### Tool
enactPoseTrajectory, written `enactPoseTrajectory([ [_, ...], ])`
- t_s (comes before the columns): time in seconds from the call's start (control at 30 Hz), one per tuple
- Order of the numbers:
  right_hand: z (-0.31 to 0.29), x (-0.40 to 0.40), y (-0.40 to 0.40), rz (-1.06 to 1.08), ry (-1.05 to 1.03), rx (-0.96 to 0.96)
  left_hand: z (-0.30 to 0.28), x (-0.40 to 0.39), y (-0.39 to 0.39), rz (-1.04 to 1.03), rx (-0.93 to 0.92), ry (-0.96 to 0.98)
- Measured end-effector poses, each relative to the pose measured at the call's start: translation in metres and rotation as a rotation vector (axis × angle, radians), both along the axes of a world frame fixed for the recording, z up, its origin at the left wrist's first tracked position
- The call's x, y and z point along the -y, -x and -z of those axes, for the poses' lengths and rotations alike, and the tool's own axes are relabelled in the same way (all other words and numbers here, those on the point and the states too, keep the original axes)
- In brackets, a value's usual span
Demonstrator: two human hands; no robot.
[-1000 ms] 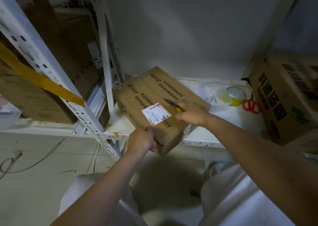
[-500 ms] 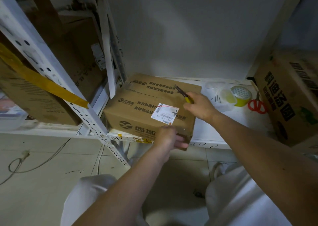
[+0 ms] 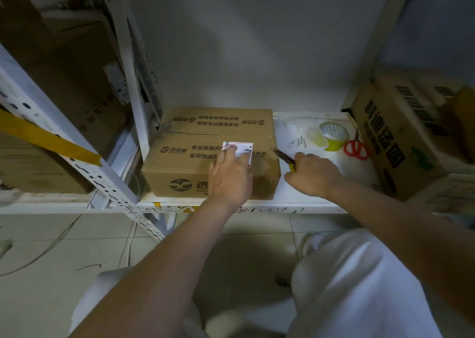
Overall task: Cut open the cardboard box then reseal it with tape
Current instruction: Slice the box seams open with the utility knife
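Note:
A brown cardboard box (image 3: 185, 155) with black print and a white shipping label (image 3: 241, 148) lies flat on the white shelf (image 3: 295, 204). My left hand (image 3: 231, 175) rests spread on its top near the front right corner, partly covering the label. My right hand (image 3: 312, 174) is just right of the box, closed around a yellow-handled utility knife (image 3: 284, 157) whose dark blade points at the box's right edge. A tape roll (image 3: 332, 134) with a yellow-green core sits further right on the shelf.
Red-handled scissors (image 3: 356, 148) lie beside the tape, with small nails (image 3: 299, 142) and a clear plastic bag (image 3: 293, 125) behind. A large printed carton (image 3: 401, 137) stands at the right. White shelf uprights (image 3: 133, 98) and more cartons (image 3: 69, 85) fill the left.
The box has been turned from a diagonal, overhanging pose to lie square on the shelf. My left hand moved from its front corner onto the top; my right hand with the knife shifted off its right edge.

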State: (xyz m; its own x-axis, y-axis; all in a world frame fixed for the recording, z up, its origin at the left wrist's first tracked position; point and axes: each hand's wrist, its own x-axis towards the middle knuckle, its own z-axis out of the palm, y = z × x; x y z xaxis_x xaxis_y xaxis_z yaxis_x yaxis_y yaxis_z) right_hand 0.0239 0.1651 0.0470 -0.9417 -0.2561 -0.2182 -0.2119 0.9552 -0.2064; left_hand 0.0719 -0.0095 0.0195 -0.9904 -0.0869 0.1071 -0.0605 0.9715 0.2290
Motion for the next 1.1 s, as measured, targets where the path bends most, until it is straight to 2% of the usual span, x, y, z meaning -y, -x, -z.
enactPoseTrajectory([
  [0.1,-0.005,-0.002,-0.02,-0.045,-0.139,0.037,0.007,-0.001,0.005,0.155,0.268,0.13],
  [0.2,-0.007,0.003,-0.032,-0.055,-0.223,0.107,0.023,-0.004,0.007,0.146,0.38,0.139],
  [0.6,-0.009,0.026,-0.03,0.01,-0.25,0.127,0.029,-0.007,0.005,0.131,0.365,0.189],
  [1.1,-0.02,0.048,-0.023,-0.11,-0.401,0.304,0.029,-0.005,0.007,0.145,0.383,0.191],
])
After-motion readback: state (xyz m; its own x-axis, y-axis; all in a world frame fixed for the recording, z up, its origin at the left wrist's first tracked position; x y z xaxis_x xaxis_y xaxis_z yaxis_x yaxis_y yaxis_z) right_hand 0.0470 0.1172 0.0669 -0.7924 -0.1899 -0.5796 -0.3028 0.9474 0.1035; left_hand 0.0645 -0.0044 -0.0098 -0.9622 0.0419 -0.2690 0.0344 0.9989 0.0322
